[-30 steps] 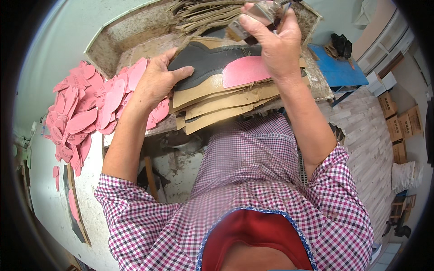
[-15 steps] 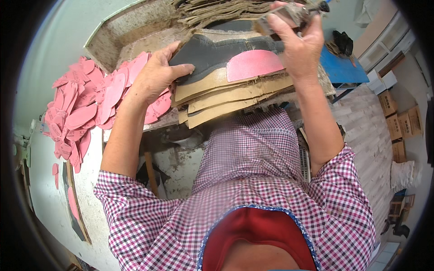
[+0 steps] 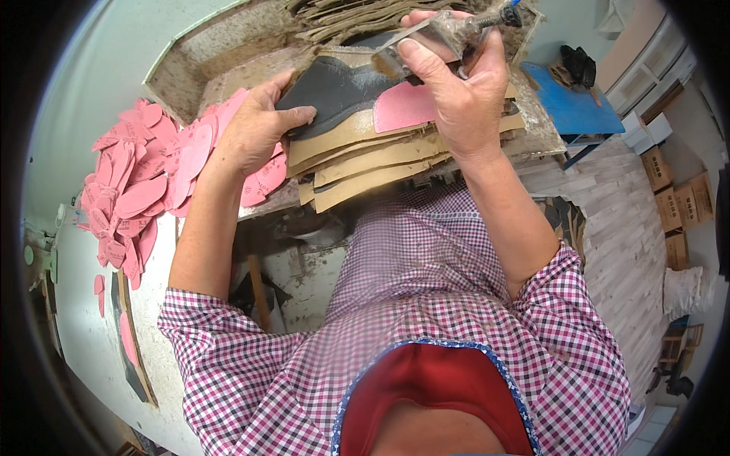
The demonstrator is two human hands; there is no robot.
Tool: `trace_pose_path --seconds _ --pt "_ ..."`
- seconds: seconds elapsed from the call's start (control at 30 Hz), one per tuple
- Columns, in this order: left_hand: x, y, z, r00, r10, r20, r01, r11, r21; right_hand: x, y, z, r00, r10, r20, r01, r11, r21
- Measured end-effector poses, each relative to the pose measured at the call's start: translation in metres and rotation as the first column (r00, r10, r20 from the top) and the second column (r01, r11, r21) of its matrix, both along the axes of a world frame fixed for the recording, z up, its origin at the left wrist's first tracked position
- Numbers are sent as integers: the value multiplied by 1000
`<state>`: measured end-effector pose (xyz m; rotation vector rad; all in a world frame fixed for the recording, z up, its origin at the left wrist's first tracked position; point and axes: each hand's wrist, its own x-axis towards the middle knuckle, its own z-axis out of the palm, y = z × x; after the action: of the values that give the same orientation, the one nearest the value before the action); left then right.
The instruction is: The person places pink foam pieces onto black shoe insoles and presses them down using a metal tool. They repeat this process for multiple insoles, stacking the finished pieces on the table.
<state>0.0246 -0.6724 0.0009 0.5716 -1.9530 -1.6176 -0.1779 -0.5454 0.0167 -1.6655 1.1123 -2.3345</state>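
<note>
My left hand (image 3: pixel 251 125) pinches the left end of a dark grey shaped sheet (image 3: pixel 331 87), thumb on top and fingers behind its edge. The sheet lies on a stack of tan-backed pieces (image 3: pixel 380 163) with uneven edges. A pink half-oval patch (image 3: pixel 401 106) rests on the top layer, partly covered by my right hand (image 3: pixel 471 83). That hand is closed around a metal, box-shaped tool (image 3: pixel 433 39) with a black threaded fitting and a bit of blue at its end. The tool is held over the grey sheet; its underside is hidden.
A heap of pink cut patches (image 3: pixel 133 178) lies left of the stack. Behind it rises a stained tray wall (image 3: pixel 205 57), with layered brown sheets (image 3: pixel 365 19) at the back. To the right are a blue table (image 3: pixel 570 102) and cardboard boxes (image 3: pixel 680 205).
My right hand has moved left and slightly down with the metal tool, now over the grey sheet and part of the pink patch. My left hand has shifted slightly left, still gripping the sheet.
</note>
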Motion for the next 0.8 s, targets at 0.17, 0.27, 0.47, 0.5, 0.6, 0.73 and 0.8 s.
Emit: trace_pose_path --seconds 0.17,0.27,0.47,0.5,0.6,0.73,0.8 --pt "3 7 3 999 28 -18 -28 1000 12 -21 19 -4 989 -103 -102 110 991 72" --pt "-1 13 7 997 23 -76 -20 999 46 -52 30 -5 972 -220 -82 220 975 -11" --pt "-2 8 12 981 152 -123 -174 966 -192 -69 49 3 995 33 90 -22 992 -127" --pt "-1 5 19 980 153 -131 -183 947 -264 -70 54 7 991 78 110 -62 988 -139" --pt "-5 6 55 970 183 -157 -240 806 -542 -49 67 24 961 30 275 16 987 -163" --pt "-32 30 75 959 118 -258 -262 718 -645 -41 77 36 969 -129 210 183 947 -263" --pt "-25 24 70 994 45 -98 -106 269 -957 -35 85 34 978 -118 173 161 951 -262"
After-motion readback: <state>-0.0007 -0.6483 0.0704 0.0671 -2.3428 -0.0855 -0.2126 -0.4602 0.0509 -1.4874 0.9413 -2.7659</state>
